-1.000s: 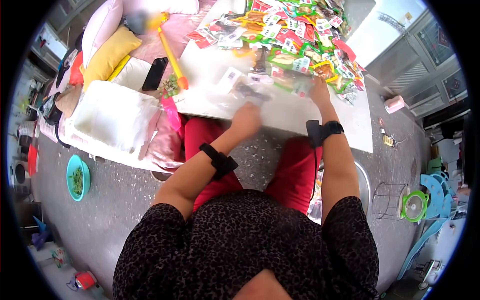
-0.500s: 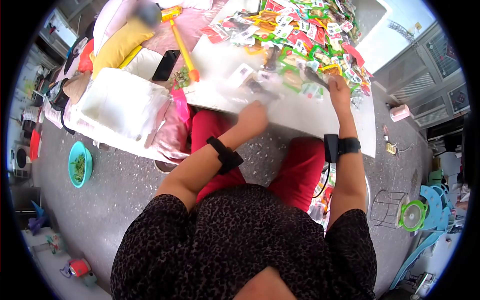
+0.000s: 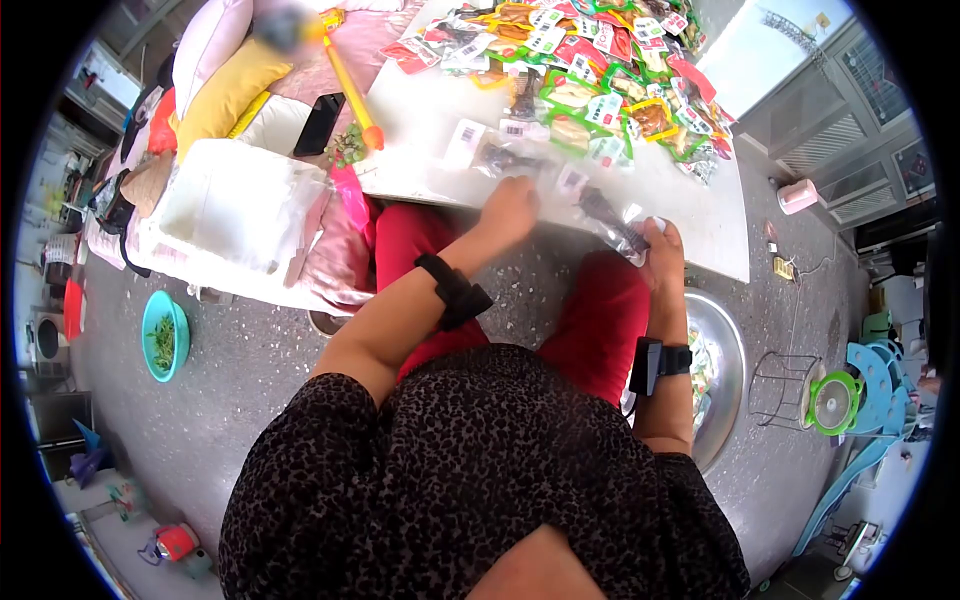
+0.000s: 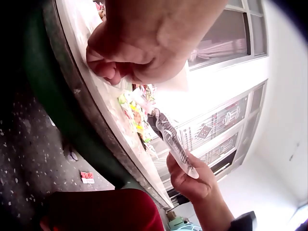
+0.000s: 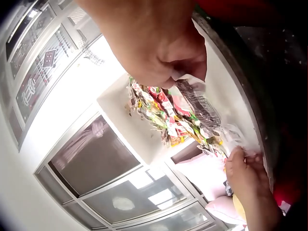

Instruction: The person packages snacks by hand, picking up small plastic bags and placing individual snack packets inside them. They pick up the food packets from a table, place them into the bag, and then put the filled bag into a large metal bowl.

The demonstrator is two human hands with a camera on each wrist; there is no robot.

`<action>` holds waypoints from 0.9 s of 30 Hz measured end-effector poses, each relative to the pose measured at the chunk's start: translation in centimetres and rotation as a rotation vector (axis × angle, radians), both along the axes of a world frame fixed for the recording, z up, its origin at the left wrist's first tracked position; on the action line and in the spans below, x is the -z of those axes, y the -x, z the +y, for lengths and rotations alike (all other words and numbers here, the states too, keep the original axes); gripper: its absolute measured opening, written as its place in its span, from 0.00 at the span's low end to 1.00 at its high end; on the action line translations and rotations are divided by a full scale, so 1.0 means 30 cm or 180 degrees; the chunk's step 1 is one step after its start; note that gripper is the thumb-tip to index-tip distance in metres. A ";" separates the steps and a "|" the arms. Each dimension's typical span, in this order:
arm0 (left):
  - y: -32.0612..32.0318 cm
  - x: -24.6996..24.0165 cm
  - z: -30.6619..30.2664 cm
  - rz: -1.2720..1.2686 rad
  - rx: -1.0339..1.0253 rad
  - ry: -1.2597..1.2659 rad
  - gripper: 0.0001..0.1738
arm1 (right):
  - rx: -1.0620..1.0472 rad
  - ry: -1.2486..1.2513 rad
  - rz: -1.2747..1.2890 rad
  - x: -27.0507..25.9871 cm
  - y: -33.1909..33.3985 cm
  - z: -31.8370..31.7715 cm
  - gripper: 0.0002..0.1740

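My right hand (image 3: 662, 255) pinches one end of a clear plastic packet (image 3: 608, 218) with a dark, ridged piece inside. It holds the packet slanted at the table's front edge; the left wrist view shows this packet (image 4: 169, 137) raised in front of the windows. Curled fingers of my left hand (image 3: 510, 210) grip clear plastic (image 5: 233, 137) near the table's front edge. Just beyond that hand lie another clear packet with dark contents (image 3: 505, 158) and a white label (image 3: 466, 140). The left fingertips are partly hidden in the head view.
A heap of colourful food packets (image 3: 590, 60) covers the far side of the white table (image 3: 410, 150). On the left are a phone (image 3: 320, 125), a yellow stick (image 3: 350, 90) and a white foam box (image 3: 225, 205). A metal basin (image 3: 725, 370) stands on the floor at right.
My right hand has picked a dark-filled clear packet from near the heap and drawn it back toward my body. The left hand has stayed near the same spot at the edge.
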State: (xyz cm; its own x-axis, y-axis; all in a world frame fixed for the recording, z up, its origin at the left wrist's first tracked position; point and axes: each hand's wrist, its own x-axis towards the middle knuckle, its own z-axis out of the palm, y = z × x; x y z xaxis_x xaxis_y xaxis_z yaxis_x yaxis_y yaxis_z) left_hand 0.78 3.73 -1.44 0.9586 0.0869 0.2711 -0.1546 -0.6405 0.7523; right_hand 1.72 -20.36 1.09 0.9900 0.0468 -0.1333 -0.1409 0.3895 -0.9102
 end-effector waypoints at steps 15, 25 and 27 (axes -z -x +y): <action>0.017 -0.090 -0.013 -0.0121 -0.0085 -0.0619 0.08 | -0.0266 -0.0005 0.0511 0.074 -0.053 0.041 0.05; 0.024 -0.096 -0.039 -0.0330 -0.0328 -0.0349 0.05 | -0.0435 0.0249 0.0374 0.020 -0.074 0.011 0.04; 0.030 -0.087 -0.046 -0.0245 -0.0335 -0.0514 0.05 | -0.0415 0.0186 0.0359 0.012 -0.070 0.023 0.04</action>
State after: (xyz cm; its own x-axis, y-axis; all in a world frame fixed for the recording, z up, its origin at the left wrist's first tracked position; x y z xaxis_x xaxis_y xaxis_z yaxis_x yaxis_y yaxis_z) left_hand -0.11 2.36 1.17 0.9225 0.1349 0.3617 -0.1337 -0.7674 0.6271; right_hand 3.82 -19.68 0.73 0.9547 0.1628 -0.2492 -0.2892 0.3082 -0.9063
